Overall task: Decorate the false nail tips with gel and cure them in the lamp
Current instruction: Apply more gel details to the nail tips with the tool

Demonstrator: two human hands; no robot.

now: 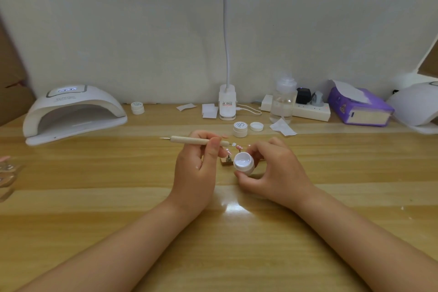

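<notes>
While one tool (196, 141) is being pinched by the left hand (199, 163), one of three jars (244, 162) is being gripped by the right hand (275, 173) over a wooden table (94, 197).

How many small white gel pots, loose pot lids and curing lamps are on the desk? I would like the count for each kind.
Small white gel pots: 3, by the lamp, behind the hands, and tilted in the right hand
Loose pot lids: 1
Curing lamps: 1 plainly seen
Total: 5
</notes>
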